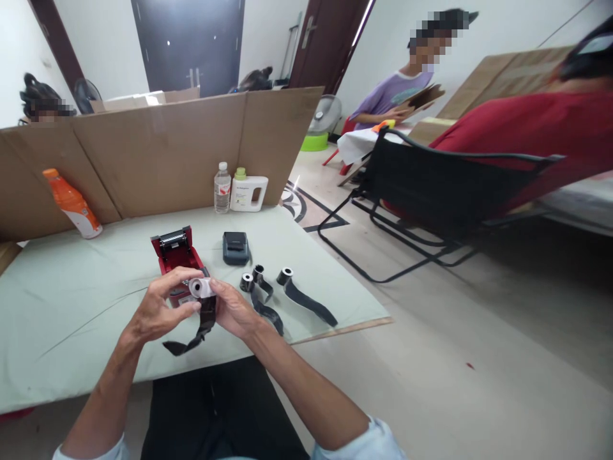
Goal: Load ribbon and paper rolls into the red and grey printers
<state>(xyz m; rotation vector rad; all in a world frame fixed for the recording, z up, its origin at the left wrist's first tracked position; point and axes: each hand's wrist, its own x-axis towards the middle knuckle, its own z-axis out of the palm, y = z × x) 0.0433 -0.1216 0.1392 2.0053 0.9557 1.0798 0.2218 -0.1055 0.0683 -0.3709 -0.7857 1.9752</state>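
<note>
Two bare hands work above a green-covered table (105, 268). The right hand (234, 311) is closed on the right side of a white roll (205, 289), its thumb lying along the top. The left hand (157, 305) is half open, thumb and fingers curved in a wide C about the roll's left end; whether it bears any of the grip cannot be told. The roll is held above the table, just in front of a red machine (178, 257) with its lid raised, and a black strip (207, 315) hangs from it. Behind the right hand sits a dark grey case (235, 248). To its right lie three spools, one at the left (246, 282), one beside it (258, 271) and one farther right (286, 275), each with a dark band trailing toward the near edge. At the back, against a cardboard screen (177, 147), an orange bottle (73, 206) leans at the left; a clear bottle (222, 190) and a white jug (246, 194) stand side by side.
</note>
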